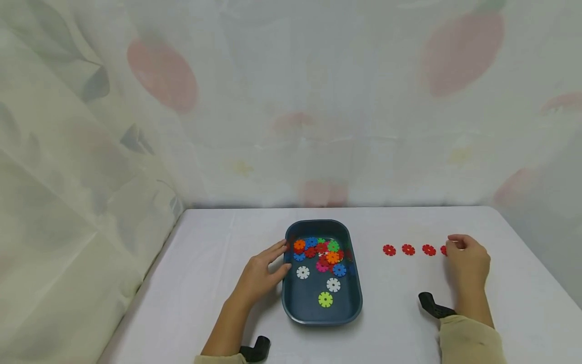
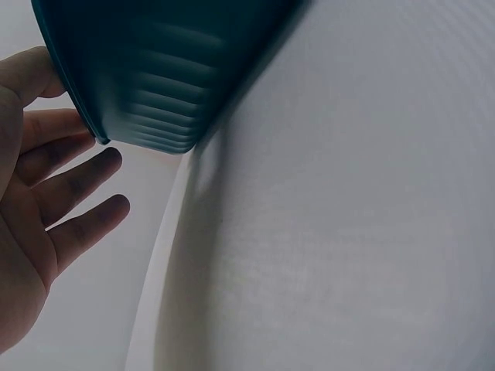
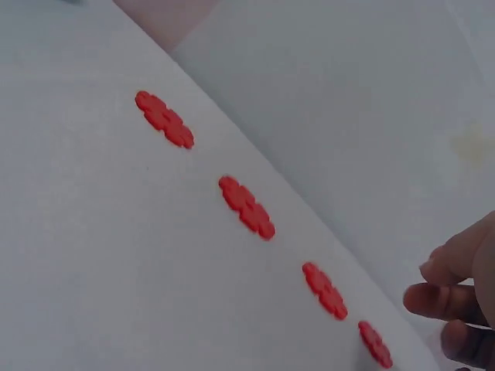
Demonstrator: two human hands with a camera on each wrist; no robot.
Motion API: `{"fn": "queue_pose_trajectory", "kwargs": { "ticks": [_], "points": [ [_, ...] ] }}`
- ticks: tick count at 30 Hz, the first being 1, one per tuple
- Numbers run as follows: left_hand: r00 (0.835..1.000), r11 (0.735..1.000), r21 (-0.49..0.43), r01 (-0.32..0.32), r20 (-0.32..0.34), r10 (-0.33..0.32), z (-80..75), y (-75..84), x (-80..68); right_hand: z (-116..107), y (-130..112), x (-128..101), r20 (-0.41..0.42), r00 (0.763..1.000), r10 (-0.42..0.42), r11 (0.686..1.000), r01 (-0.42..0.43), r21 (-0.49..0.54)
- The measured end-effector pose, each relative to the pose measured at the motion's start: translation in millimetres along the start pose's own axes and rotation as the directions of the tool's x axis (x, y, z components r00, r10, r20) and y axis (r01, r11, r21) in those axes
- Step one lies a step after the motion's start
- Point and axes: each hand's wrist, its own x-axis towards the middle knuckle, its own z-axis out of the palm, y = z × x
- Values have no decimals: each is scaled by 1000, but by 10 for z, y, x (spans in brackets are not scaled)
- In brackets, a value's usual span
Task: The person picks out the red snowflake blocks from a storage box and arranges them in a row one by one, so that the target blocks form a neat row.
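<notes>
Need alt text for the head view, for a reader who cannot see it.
A person's right hand rests at the end of a row of red snowflake discs on a white table, while the left hand touches a dark blue tray of mixed coloured discs.

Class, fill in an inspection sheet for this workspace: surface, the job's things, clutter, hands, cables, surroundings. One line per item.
Surface: table under a white cloth.
Job's things: dark blue tray holding mixed-colour gear-shaped plastic discs; four red discs in a row to its right, the last partly hidden by the right hand.
Clutter: nothing seen.
Hands: left hand with straight fingers against the tray's left side; right hand at the fourth red disc, fingers curled; contact cannot be told.
Cables: nothing seen; a black mount shows at each wrist.
Surroundings: pale curtain with a faded leaf print behind and to the left.
</notes>
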Motion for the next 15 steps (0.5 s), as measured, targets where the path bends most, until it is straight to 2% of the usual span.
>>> {"fn": "queue_pose_trajectory", "kwargs": {
  "ticks": [4,7,10,15],
  "points": [
    [1000,1000,-1,-2,-2,2,-8,5,-6,19,-259,-117,78,989,-129,991,125,48],
    [1000,1000,-3,-8,-2,8,-14,2,-6,67,-521,-265,153,956,-250,967,238,95],
    [1000,1000,-5,-31,-6,31,-14,-5,-4,149,-791,-456,215,899,-380,923,352,158],
    [999,999,-20,-42,-3,42,-12,0,-4,316,-1158,-832,318,785,-532,843,457,284]
  ]
}}
